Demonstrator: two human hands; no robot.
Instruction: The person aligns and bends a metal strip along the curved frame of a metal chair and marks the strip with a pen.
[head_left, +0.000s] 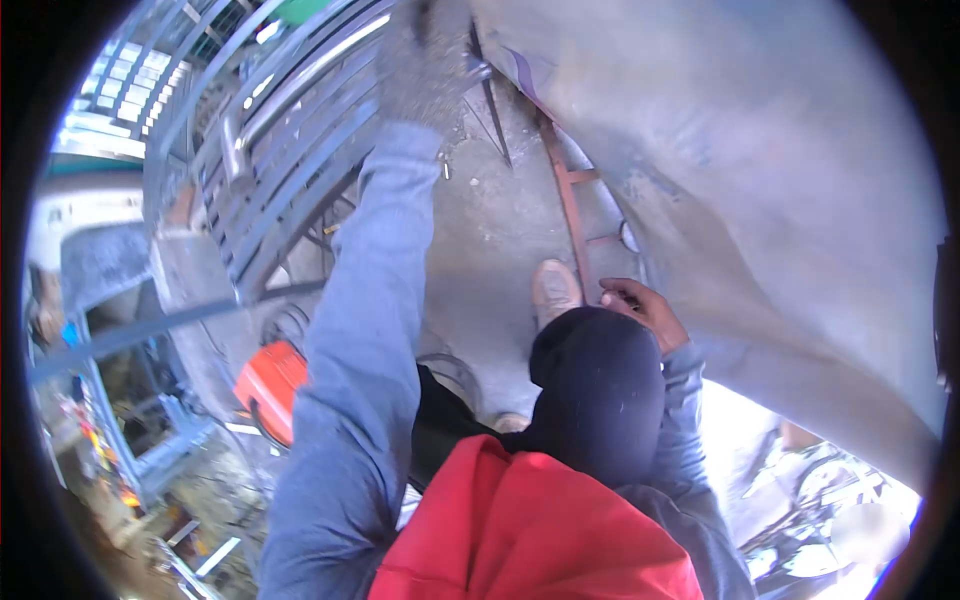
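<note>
My left arm reaches far forward, and my left hand [425, 75] is at the top of the view in what looks like a grey mottled glove. It is smeared by motion, so its fingers do not show clearly. Beside it stands a thin dark rod [490, 105]; I cannot tell whether the hand touches it. My right hand [648, 312] is bare and low by my right knee, its fingers curled in. Something dark shows between the fingers, too small to name. A reddish-brown metal frame [568, 200] with short crosspieces is just beyond it, along the edge of a large beige-grey sheet [760, 180].
Grey metal bars in a slatted frame [290, 165] fill the upper left. An orange case [272, 392] sits on the floor left of my arm. A long grey bar [140, 335] crosses the left side. Scrap pieces [815, 500] lie at the lower right.
</note>
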